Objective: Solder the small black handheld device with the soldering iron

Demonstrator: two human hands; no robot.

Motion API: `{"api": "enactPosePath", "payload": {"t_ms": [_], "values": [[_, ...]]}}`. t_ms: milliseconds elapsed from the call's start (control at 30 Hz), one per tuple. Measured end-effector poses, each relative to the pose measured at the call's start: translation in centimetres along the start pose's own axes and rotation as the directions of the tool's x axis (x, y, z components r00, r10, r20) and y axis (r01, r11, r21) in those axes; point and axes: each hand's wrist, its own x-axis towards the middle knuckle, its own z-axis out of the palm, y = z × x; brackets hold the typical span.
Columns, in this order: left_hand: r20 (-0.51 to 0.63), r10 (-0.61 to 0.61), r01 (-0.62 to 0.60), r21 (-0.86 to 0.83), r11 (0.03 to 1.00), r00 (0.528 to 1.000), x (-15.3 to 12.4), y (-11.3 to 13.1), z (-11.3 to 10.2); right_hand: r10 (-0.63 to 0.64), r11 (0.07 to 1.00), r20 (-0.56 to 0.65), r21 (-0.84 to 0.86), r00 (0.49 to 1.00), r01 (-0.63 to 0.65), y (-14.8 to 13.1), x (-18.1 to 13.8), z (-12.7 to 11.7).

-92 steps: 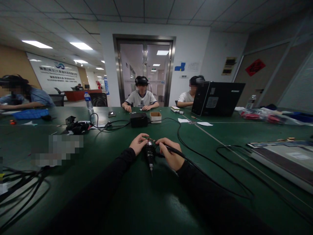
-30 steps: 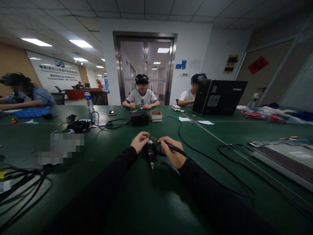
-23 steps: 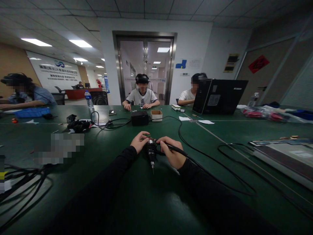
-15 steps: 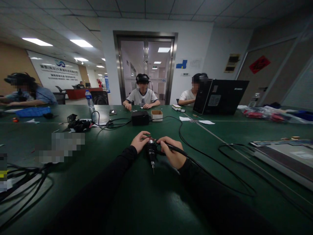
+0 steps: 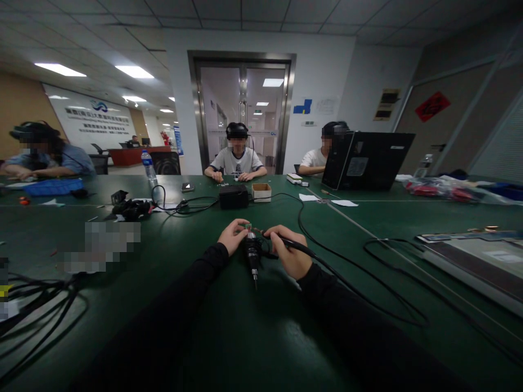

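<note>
A black electric screwdriver (image 5: 252,257) lies on the green table (image 5: 229,332) between my hands, its metal tip pointing toward me. My left hand (image 5: 231,236) is closed in a pinch at the tool's far end, holding something small with a green part (image 5: 247,225) that I cannot name. My right hand (image 5: 289,251) is curled round the black cable (image 5: 327,267) where it meets the tool. Both forearms in black sleeves rest on the table.
A black power box (image 5: 233,196) and a small cardboard box (image 5: 261,192) sit beyond my hands. Loose cables lie at left (image 5: 36,305) and right (image 5: 388,256). A laptop (image 5: 365,161), a flat tray (image 5: 474,261) and a water bottle (image 5: 149,167) stand around. Three people sit at the far side.
My right hand has slid slightly right along the cable, away from the tool's end. My left hand keeps its pinch. The screwdriver has not moved.
</note>
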Motion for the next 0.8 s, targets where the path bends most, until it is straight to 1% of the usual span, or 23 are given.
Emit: {"api": "enactPosePath", "payload": {"t_ms": [300, 500, 667, 733, 800], "values": [[0.017, -0.001, 0.001, 0.004, 1.000, 1.000, 0.03, -0.08, 0.07, 0.005, 1.000, 0.026, -0.005, 1.000, -0.005, -0.01, 0.01, 0.07], [0.020, -0.013, 0.013, 0.018, 1.000, 1.000, -0.16, 0.38, 0.13, 0.004, 1.000, 0.034, 0.004, 0.999, -0.004, 0.12, -0.04, 0.15], [0.027, -0.004, 0.004, 0.008, 1.000, 1.000, -0.23, 0.45, 0.15, -0.015, 1.000, 0.043, -0.013, 0.999, 0.015, 0.11, -0.01, 0.03], [0.036, -0.013, 0.013, 0.005, 1.000, 0.999, -0.13, 0.26, 0.17, -0.022, 0.999, 0.029, -0.027, 0.999, 0.023, 0.14, 0.06, -0.09], [0.038, -0.042, 0.040, 0.041, 0.998, 0.998, 0.03, -0.08, 0.18, -0.021, 0.999, -0.008, -0.036, 1.000, 0.020, 0.28, 0.13, -0.20]]}}
